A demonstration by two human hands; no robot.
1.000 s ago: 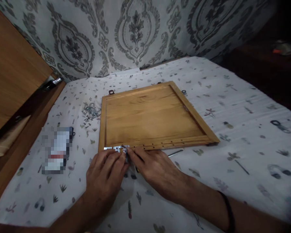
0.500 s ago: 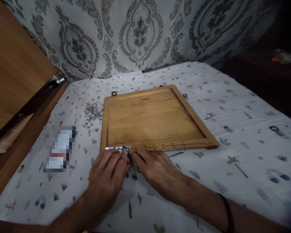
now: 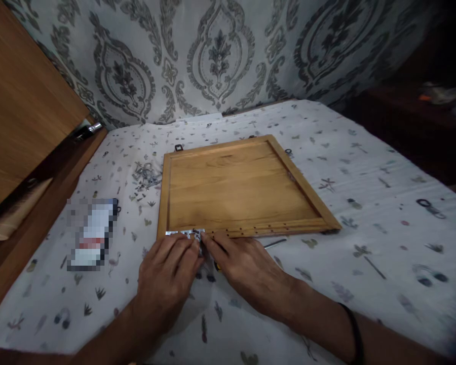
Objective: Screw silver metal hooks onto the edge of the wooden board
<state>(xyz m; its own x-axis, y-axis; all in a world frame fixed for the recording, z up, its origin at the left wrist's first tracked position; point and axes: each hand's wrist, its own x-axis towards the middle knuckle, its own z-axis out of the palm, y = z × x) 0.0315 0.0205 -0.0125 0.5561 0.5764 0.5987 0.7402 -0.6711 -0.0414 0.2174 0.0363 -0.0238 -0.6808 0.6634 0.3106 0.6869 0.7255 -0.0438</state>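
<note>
Metal hinge (image 3: pixel 190 232): lay along the near edge of the wooden panel (image 3: pixel 228 187), at the left corner, on the printed cloth (image 3: pixel 383 218). Was pinned there by the left hand (image 3: pixel 169 271), with fingers curled close together over the plate and fingertips down on the metal. Was met at the right end by the fingertips of the right hand (image 3: pixel 243 263), half curled, with palm turned down and hidden; could not tell from this angle about anything small pinched there, or about a grip on the yellow piece (image 3: pixel 217 266) just below. Showed barely any change from a second ago: same corner, same press from both sides, with only a slight drift of the whole view. Pointed, by judgement, to steadying and fine placing rather than carrying. Sat left of a row of dark dots (image 3: pixel 242 233) along the same edge, with a metal rod (image 3: pixel 275 243) just outside it, partly covered by the right hand. Had loose hardware (image 3: pixel 147 174) heaped beside the panel's left edge.
</note>
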